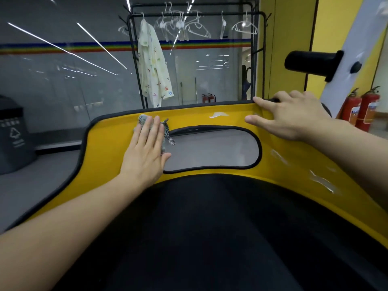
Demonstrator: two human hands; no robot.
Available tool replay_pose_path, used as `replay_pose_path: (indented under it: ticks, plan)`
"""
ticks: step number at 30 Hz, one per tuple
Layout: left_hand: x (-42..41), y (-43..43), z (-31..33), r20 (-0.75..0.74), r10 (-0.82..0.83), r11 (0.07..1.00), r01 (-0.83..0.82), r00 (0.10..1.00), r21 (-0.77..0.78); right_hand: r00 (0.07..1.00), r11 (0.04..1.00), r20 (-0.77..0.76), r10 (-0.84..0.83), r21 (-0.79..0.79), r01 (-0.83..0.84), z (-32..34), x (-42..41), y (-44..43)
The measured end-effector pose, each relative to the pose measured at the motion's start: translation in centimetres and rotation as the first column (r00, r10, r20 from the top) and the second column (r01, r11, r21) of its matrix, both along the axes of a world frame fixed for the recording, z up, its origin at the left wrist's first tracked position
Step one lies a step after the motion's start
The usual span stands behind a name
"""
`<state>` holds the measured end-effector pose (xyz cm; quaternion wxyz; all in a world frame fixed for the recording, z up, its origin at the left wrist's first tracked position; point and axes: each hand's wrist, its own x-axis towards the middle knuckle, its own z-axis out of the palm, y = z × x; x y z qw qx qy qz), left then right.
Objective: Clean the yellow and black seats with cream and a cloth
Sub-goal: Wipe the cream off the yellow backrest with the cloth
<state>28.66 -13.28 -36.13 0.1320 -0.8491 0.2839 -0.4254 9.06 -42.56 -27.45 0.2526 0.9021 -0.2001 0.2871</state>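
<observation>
The seat fills the lower view: a black cushion ringed by a yellow back panel with black piping and an oval cut-out. My left hand lies flat, fingers straight, pressing a grey checked cloth against the yellow panel left of the cut-out. Only the cloth's edges show around my fingers. My right hand rests on the panel's upper right edge, fingers spread over the rim. White cream smears sit on the yellow top strip, and more cream streaks the right side.
A black clothes rack with hangers and a pale shirt stands behind the seat by a glass wall. A dark bin sits at left. Red fire extinguishers and a black padded roller are at right.
</observation>
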Motion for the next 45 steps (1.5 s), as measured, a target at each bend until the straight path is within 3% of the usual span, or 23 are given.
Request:
replay_pose_path:
  ticks: [3,7,12,18,24,30,36,40,45]
  plan:
    - [0.4,-2.6,1.1,-0.037,-0.126,0.992,0.126,0.991,-0.008,1.000,1.000,0.014,-0.003,-0.020,0.003,0.0,0.3,-0.1]
    - [0.7,-4.9,2.2,-0.080,-0.294,0.943,0.303,0.952,0.137,0.999,0.998,0.031,-0.007,-0.054,0.009,-0.3,0.3,-0.2]
    - [1.2,-0.9,1.3,0.042,-0.149,0.970,0.137,0.988,0.202,0.999,0.998,0.033,-0.005,-0.054,0.007,-0.4,0.1,-0.4]
    - [-0.2,4.2,-2.4,-0.056,-0.027,0.992,0.034,0.998,0.121,1.000,1.000,0.026,-0.001,-0.021,0.002,0.0,-0.1,-0.1]
    - [0.3,2.2,-1.7,-0.075,-0.058,0.997,0.061,0.996,0.047,1.000,1.000,0.022,-0.019,-0.025,0.020,-0.1,-0.1,0.1]
    - [1.1,-1.1,1.5,-0.075,-0.189,0.968,0.198,0.979,0.153,0.999,0.998,0.044,-0.008,-0.056,0.010,-0.4,0.1,-0.2]
    - [0.7,4.1,0.0,-0.042,-0.094,0.971,0.101,0.995,0.216,0.999,1.000,0.033,-0.001,-0.020,0.002,-0.1,-0.3,0.2]
    - [0.1,5.3,-1.7,-0.045,-0.038,0.990,0.043,0.998,0.136,0.999,1.000,0.032,-0.004,-0.013,0.004,0.0,-0.3,0.2]
    - [1.1,1.0,0.0,-0.054,-0.136,0.989,0.139,0.989,0.057,1.000,1.000,0.023,-0.007,-0.002,0.007,0.1,-0.4,0.2]
